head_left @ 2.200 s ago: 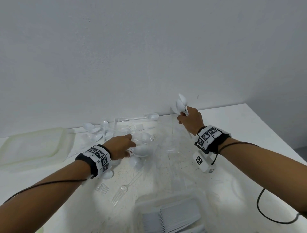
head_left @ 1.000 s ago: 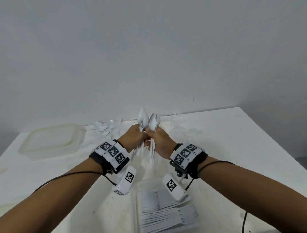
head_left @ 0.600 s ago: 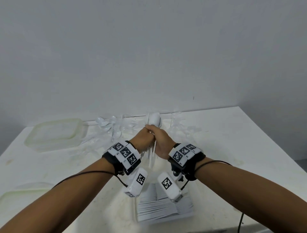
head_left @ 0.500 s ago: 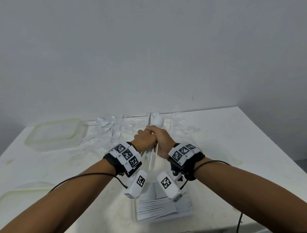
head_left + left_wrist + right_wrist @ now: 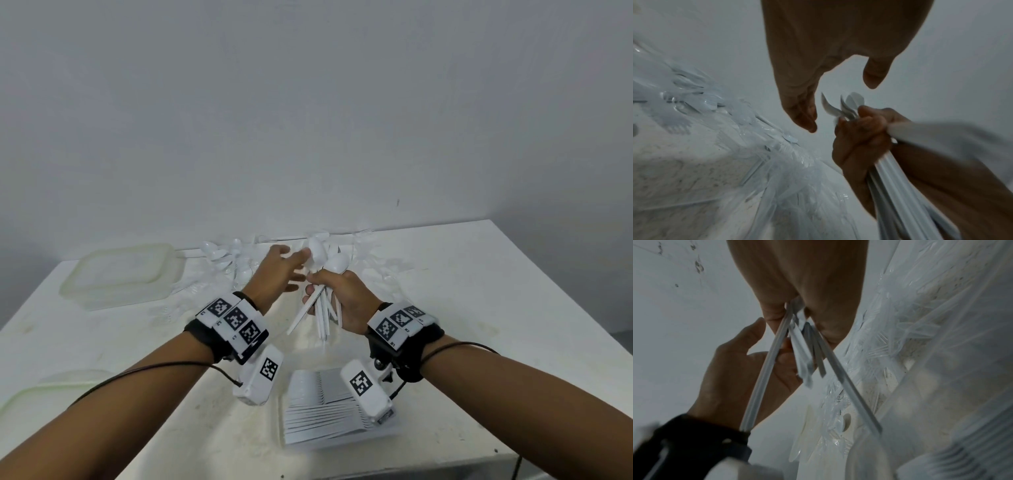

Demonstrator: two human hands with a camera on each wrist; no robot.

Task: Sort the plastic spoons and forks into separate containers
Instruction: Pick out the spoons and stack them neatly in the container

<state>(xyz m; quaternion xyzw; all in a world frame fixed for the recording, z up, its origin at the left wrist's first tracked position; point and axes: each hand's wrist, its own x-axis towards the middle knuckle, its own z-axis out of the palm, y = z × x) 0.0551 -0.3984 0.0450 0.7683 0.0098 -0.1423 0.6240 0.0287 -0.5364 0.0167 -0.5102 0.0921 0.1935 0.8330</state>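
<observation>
Item list, left to right, on a white table set against a pale grey wall

1. Lid, translucent, flat, at the near left edge of the table
2. Empty container, translucent, rectangular, far left, near the wall; holds nothing that can be made out
3. Loose cutlery pile, white spoons and clear forks mixed, strewn along the wall between the empty container and the hands, and on past them to the right; individual pieces lie at many angles, and the clear ones are hard to tell apart
4. Left hand, raised over the pile, fingers spread and relaxed, holding nothing; its fingertips are just beside the bowls of the held spoons, and contact cannot be judged. In the left wrist view a gap shows between thumb and fingers
5. Spoon bundle, white, held in the air above the table, between the pile and the near container. Long axis roughly upright: bowls up and tilted toward the wall, handles fanning downward and toward the person
6. Right hand, fingers curled round the bundle at the necks, just under the bowls; the right wrist view shows the handles splaying out from the fist
7. Near container, clear, at the table's near edge below the hands, filled with white cutlery stacked in a neat row; partly masked by the two wrist cameras
</observation>
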